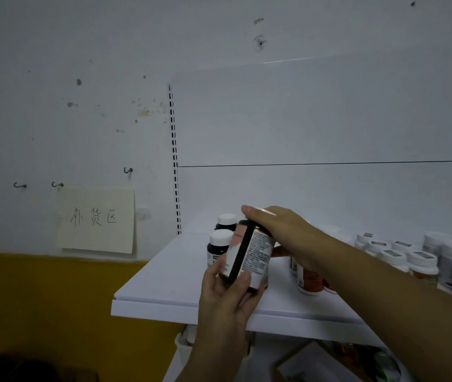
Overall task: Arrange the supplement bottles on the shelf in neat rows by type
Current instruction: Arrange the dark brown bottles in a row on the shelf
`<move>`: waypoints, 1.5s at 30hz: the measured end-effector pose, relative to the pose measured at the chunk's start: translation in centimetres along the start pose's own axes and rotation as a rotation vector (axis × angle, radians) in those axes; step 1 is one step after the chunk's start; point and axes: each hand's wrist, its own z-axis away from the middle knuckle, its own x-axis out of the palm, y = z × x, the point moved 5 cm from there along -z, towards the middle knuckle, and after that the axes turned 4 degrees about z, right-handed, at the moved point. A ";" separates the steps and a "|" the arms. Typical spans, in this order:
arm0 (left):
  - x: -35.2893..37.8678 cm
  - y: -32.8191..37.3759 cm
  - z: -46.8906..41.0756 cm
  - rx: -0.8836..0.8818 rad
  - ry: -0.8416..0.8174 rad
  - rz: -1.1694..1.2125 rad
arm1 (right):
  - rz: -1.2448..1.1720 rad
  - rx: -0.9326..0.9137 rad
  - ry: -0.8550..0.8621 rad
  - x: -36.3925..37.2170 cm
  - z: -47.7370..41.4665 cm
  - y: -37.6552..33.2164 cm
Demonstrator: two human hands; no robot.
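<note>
A dark supplement bottle with a pink and white label (pixel 249 257) is held tilted above the white shelf (pixel 164 282). My left hand (pixel 227 296) grips its lower end from below. My right hand (pixel 282 232) covers its cap end from above. Just behind it two dark bottles with white caps (pixel 219 244) stand one behind the other at the shelf's left. An orange-labelled bottle (pixel 310 279) stands under my right forearm. Several white-capped bottles (pixel 401 257) crowd the shelf's right side.
The shelf's slotted upright (pixel 175 166) and white back panel rise behind. A paper note with handwriting (pixel 96 220) hangs on the wall to the left above a yellow band. Boxes and items lie on a lower level (pixel 316 362).
</note>
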 end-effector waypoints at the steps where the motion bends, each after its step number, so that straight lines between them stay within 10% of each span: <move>1: 0.1 -0.1 0.1 -0.034 -0.022 0.035 | -0.007 -0.016 0.017 -0.2 0.1 0.0; 6: 1.3 -0.5 0.9 -0.417 -0.149 0.269 | -0.152 -0.099 -0.028 -0.1 0.6 0.5; 15: 0.6 1.3 0.5 0.249 0.025 -0.498 | -0.062 -0.111 0.063 -0.3 0.9 1.2; 21: 1.7 0.1 0.7 -0.044 -0.123 -0.202 | -0.323 -0.123 -0.026 -1.0 1.6 1.5; 29: 3.0 0.5 1.6 0.387 0.068 -0.838 | -0.047 -0.147 -0.017 -1.8 1.8 1.5; 45: 7.3 9.9 -3.9 0.536 -0.128 -0.932 | -0.111 -0.448 -0.068 -4.2 -2.4 -6.0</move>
